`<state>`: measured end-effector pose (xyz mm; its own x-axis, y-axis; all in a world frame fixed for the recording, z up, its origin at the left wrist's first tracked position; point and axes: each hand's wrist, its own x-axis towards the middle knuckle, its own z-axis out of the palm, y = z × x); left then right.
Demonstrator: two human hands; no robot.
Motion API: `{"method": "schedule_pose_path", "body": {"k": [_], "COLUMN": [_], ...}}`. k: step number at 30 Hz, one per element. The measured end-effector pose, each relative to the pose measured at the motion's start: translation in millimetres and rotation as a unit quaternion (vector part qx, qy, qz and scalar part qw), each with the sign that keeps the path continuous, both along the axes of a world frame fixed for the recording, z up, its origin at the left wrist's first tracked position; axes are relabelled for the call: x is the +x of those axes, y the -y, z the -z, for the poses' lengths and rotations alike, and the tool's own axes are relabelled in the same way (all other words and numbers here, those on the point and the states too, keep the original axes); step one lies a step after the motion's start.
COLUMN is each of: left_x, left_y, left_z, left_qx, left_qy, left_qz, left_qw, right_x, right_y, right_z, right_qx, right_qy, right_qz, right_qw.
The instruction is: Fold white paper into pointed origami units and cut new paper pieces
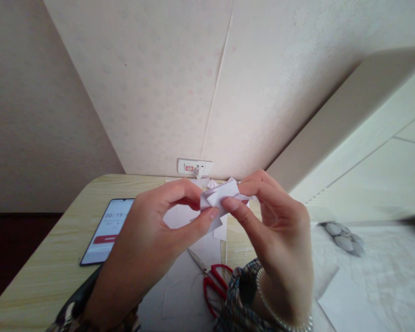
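Observation:
A small folded piece of white paper (pixel 221 199) is held up above the table between both hands. My left hand (pixel 155 235) pinches its left side with thumb and fingers closed. My right hand (pixel 273 230) pinches its right side, thumb under and fingers over. A beaded bracelet sits on my right wrist. More white paper sheets (pixel 190 276) lie flat on the table under the hands.
Red-handled scissors (pixel 212 276) lie on the paper below my hands. A phone (pixel 107 230) showing a timer lies on the wooden table (pixel 41 272) at left. A wall socket (pixel 194 167) is behind. A white patterned bed surface (pixel 376 272) is at right.

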<state>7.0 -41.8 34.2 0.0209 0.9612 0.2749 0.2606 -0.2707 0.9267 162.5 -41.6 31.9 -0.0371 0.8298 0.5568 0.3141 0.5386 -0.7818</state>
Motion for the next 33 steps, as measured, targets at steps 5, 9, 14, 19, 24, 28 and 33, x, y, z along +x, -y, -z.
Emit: {"method": "schedule_pose_path", "body": {"k": [5, 9, 14, 19, 24, 28, 33], "left_x": [-3.1, -4.0, -5.0, -11.2, -11.4, -9.0, -8.3], "left_y": [-1.2, -1.4, -2.6, -5.0, -6.1, -6.2, -9.4], "left_z": [6.0, 9.9, 7.5, 4.9, 7.2, 6.9, 6.0], "left_qx": [0.017, 0.007, 0.016, -0.008, -0.005, -0.006, -0.039], "left_qy": [-0.020, -0.024, -0.016, -0.016, -0.013, -0.020, 0.029], "left_qz": [0.022, 0.044, 0.045, 0.018, 0.035, 0.057, 0.065], "left_qw": [0.999, 0.999, 0.999, 1.000, 0.999, 0.998, 0.997], "right_x": [3.7, 7.4, 7.9, 9.0, 6.8, 6.0, 6.4], "right_y": [1.7, 1.7, 0.5, -1.1, -1.7, -0.2, -1.6], "right_z": [-0.1, -2.2, -3.6, -1.8, -1.6, -2.6, -0.9], "right_qx": [0.002, -0.001, 0.008, -0.006, -0.008, 0.004, -0.001], "right_qy": [0.007, 0.017, 0.007, 0.012, -0.001, 0.016, 0.004], "right_qz": [-0.001, -0.006, -0.018, -0.032, -0.013, 0.005, 0.010], "right_qw": [1.000, 1.000, 1.000, 0.999, 1.000, 1.000, 1.000]}}
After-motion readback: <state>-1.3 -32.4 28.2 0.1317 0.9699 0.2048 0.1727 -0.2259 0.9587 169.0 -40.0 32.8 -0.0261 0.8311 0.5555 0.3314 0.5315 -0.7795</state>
